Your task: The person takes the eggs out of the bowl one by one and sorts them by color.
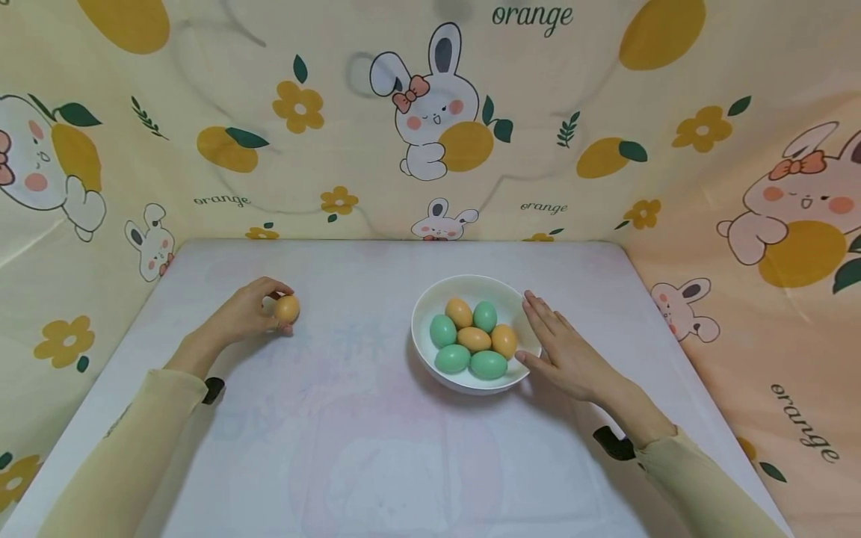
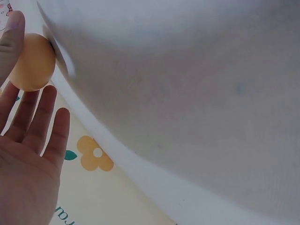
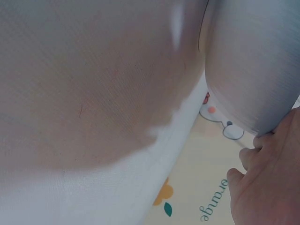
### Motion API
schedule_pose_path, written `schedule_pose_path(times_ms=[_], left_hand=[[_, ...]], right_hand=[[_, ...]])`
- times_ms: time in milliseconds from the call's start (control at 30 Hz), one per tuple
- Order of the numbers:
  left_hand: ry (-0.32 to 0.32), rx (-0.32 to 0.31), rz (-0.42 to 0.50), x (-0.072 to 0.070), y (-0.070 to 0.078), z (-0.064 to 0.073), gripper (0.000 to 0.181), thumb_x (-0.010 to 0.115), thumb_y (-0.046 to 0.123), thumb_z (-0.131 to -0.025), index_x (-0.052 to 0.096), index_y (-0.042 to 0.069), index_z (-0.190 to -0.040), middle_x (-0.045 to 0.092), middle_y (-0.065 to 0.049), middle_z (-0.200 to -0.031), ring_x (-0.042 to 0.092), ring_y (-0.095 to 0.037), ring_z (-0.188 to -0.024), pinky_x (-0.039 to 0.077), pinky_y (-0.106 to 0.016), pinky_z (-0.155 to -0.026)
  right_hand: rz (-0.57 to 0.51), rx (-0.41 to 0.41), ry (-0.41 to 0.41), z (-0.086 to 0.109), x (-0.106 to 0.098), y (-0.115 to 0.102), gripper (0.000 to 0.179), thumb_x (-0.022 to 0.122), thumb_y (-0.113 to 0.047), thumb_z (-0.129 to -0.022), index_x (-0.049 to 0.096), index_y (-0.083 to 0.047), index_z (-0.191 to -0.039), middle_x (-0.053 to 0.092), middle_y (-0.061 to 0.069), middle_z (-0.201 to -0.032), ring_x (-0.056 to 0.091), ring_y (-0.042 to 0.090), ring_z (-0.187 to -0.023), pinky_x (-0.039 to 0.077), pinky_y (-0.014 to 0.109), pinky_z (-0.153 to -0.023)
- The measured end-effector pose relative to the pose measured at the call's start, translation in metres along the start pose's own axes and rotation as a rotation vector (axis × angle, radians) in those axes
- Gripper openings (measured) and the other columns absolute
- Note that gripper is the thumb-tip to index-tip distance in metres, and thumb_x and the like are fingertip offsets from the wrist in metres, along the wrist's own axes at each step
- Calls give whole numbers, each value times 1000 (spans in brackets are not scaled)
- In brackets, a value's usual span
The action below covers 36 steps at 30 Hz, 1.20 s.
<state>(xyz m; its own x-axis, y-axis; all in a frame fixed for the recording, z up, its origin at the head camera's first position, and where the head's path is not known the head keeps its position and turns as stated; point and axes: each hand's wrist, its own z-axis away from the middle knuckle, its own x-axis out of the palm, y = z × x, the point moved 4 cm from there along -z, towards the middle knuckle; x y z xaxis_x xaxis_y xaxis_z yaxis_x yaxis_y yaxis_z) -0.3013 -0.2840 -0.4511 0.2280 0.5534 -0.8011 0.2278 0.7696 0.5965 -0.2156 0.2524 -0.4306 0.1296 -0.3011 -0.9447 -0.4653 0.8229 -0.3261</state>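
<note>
My left hand (image 1: 252, 310) pinches a light-brown egg (image 1: 287, 308) between thumb and fingertips, over the left side of the table. In the left wrist view the thumb lies on one side of this egg (image 2: 35, 61), with the fingers spread below. To the right of centre stands a white bowl (image 1: 430, 366) holding three light-brown eggs (image 1: 474, 339) and several green eggs (image 1: 488, 365). My right hand (image 1: 568, 362) rests at the bowl's right rim, fingers straight and thumb apart. The right wrist view shows it against the outer wall of the bowl (image 3: 253, 61).
A white covered table (image 1: 336, 448) spreads under both hands. Behind it and at both sides hangs a cloth (image 1: 377, 149) printed with rabbits, oranges and flowers. Dark bands (image 1: 613, 443) sit at both wrists, by the sleeve cuffs.
</note>
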Motion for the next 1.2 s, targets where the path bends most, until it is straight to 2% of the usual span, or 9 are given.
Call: schedule_pose_path(times_ms=[133,233,367,433,600,833,1033,1200], left_hand=[[1,-9,0,0,2,0,71,92,15,-80,56,-2,-139,52,-25,-141,47,-48,-132,35,-69,-111],[17,9,0,-2,4,0,72,92,15,-79,56,-1,-139,52,-25,-142,48,-47,-132,35,-69,-110],[63,81,-5,-6,13,1,65,89,10,-81,58,-2,-137,55,-23,-139,52,-45,-129,39,-66,-109],[93,128,-7,-8,22,2,57,85,9,-86,59,-3,-136,57,-23,-137,55,-44,-126,42,-63,-105],[163,203,-13,-12,45,2,43,75,12,-96,61,1,-134,61,-17,-134,60,-37,-119,47,-55,-97],[249,335,-7,-9,88,-4,36,74,7,-96,64,4,-131,66,-13,-126,64,-29,-104,50,-52,-86],[264,459,27,-1,128,-10,36,74,6,-95,65,7,-130,67,-7,-123,63,-23,-99,49,-45,-82],[255,554,64,7,159,-17,38,76,7,-95,66,9,-131,68,-4,-124,63,-20,-100,51,-44,-82]], right_hand=[[4,1,-2,0,0,1,89,53,-48,-106,3,-6,-167,-1,9,-175,6,37,-160,13,60,-126],[2,2,-4,0,0,1,89,52,-48,-107,2,-6,-167,-1,9,-175,6,37,-160,13,60,-126],[-7,7,-9,1,0,2,89,52,-48,-106,3,-7,-167,-1,9,-175,5,36,-160,12,59,-126],[-10,10,-12,1,1,2,89,53,-49,-106,3,-7,-167,-1,8,-175,5,36,-160,12,58,-127],[-16,12,-15,1,1,3,89,52,-49,-106,3,-7,-167,-2,8,-175,5,36,-160,11,58,-127],[-23,10,-19,1,1,3,88,52,-49,-106,3,-8,-167,-1,8,-175,5,36,-160,11,58,-127],[-22,13,-21,1,1,3,89,52,-50,-106,2,-9,-167,-2,7,-175,4,35,-160,11,59,-127],[-27,14,-24,0,1,2,89,52,-50,-106,1,-9,-167,-3,7,-175,4,35,-160,10,58,-127]])
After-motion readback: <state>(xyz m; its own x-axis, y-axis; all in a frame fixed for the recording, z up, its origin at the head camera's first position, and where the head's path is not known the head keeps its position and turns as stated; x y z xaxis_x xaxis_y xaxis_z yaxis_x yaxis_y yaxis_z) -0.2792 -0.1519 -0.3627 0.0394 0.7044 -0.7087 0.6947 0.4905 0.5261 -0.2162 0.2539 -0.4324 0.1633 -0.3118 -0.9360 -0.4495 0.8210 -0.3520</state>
